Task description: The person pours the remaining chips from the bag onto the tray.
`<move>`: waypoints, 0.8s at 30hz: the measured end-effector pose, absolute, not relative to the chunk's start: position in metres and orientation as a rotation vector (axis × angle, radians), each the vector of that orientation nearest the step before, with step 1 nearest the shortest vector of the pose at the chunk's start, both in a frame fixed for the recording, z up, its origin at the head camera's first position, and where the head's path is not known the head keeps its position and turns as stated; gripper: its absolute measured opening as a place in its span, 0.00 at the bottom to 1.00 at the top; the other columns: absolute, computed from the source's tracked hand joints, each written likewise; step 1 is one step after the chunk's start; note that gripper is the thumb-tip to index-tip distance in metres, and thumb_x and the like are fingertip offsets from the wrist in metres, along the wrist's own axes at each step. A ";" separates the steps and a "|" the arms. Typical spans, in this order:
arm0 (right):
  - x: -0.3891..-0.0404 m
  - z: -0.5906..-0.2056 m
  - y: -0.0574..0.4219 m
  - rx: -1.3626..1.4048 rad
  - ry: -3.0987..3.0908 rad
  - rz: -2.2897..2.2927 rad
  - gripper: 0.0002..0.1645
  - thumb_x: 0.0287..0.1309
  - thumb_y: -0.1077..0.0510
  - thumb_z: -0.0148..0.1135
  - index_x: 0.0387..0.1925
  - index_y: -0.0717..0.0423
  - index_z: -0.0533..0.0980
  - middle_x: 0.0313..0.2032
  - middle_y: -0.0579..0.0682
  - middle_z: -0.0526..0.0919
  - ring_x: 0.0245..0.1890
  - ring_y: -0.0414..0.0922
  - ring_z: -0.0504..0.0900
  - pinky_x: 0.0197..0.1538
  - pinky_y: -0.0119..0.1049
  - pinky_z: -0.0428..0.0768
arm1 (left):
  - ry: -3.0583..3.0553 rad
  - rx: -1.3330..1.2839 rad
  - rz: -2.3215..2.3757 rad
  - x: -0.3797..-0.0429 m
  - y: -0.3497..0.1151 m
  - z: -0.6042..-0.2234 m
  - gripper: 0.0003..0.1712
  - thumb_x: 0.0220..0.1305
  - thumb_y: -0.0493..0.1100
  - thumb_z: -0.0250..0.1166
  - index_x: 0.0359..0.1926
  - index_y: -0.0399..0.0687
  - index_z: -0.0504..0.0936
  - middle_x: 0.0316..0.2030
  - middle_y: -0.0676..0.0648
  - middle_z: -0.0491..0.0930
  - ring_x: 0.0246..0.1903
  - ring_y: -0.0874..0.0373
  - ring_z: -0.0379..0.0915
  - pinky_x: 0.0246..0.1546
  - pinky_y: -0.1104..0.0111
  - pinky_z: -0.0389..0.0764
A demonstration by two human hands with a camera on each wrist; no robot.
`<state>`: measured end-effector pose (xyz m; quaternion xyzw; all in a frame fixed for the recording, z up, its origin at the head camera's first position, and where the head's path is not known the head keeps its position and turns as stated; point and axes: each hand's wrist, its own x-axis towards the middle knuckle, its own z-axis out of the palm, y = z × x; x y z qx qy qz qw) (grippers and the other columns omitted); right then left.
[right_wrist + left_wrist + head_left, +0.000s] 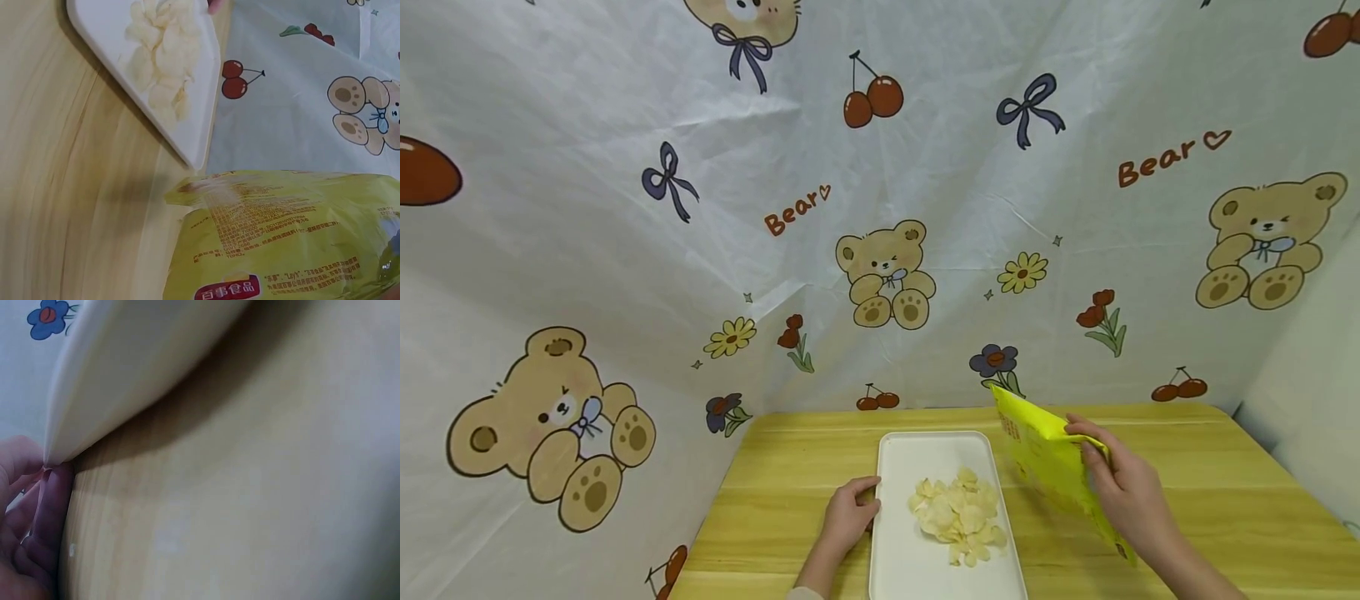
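Observation:
A white rectangular tray (925,454) lies on the wooden table, with a loose pile of potato chips (958,517) on its right half. My left hand (848,517) pinches the tray's left rim; in the left wrist view the rim passes between the fingers (56,506). To the right of the tray, my right hand (1127,487) grips a yellow chip bag (1037,450) by its upper edge, thumb on the near side. The bag tilts, one corner pointing up and away. Red and white printing shows on the bag (275,237) in the right wrist view; its inside is hidden.
The light wood table (797,467) ends at a white curtain (925,167) printed with bears, cherries, bows and flowers, which hangs behind it and along the left. A pale wall (1311,392) stands at the right.

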<state>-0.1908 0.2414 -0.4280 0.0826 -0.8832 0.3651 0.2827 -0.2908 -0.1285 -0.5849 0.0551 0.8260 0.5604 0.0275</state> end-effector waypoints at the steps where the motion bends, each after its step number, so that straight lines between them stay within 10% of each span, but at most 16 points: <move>1: -0.191 -0.429 0.243 0.227 -2.356 0.967 0.16 0.71 0.59 0.47 0.55 0.48 0.75 0.61 0.54 0.76 0.08 0.29 0.49 0.11 0.27 0.58 | 2.548 0.171 1.732 -0.291 -0.129 -0.584 0.24 0.59 0.34 0.63 0.58 0.45 0.79 0.23 0.47 0.78 0.18 0.60 0.72 0.18 0.70 0.78; 24: -0.195 -0.446 0.264 0.194 -2.335 0.770 0.16 0.68 0.64 0.51 0.53 0.55 0.76 0.60 0.58 0.76 0.24 0.20 0.68 0.20 0.19 0.64 | 2.607 0.154 1.684 -0.289 -0.128 -0.584 0.23 0.58 0.34 0.63 0.57 0.46 0.79 0.22 0.49 0.77 0.16 0.62 0.72 0.17 0.70 0.77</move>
